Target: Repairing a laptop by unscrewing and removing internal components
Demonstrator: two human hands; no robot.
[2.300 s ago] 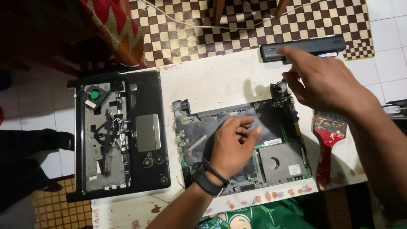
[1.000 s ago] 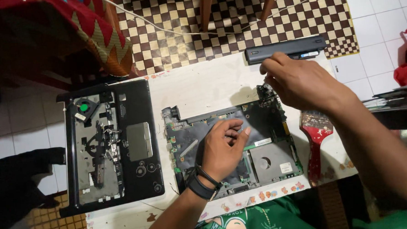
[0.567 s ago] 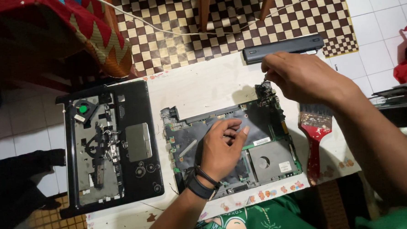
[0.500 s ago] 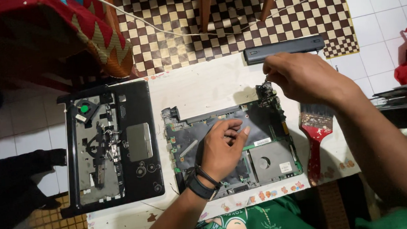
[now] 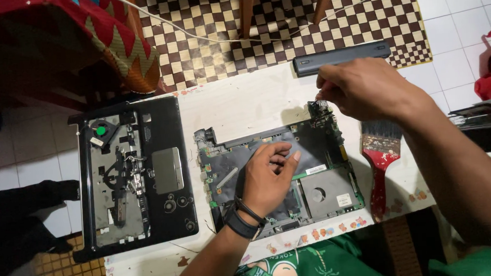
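Centrally on the white desk (image 5: 244, 99), circuit board (image 5: 323, 145), left hand (image 5: 269, 178) pressed flat and unclenched on it, right hand (image 5: 362, 86) pinched at its far corner, pinched item too small to tell, paintbrush (image 5: 380, 159) just beside.

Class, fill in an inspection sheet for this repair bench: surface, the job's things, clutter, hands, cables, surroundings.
Surface: white table, pale patterned edge.
Job's things: laptop motherboard lying flat mid-table.
Clutter: black laptop case shell with fan at left; long black battery at far edge; red-handled paintbrush at right.
Hands: left hand pressed flat on the motherboard; right hand pinching at its far right corner, what it holds hidden.
Cables: white cable across the checkered mat.
Surroundings: white tiled floor, wooden chair legs.
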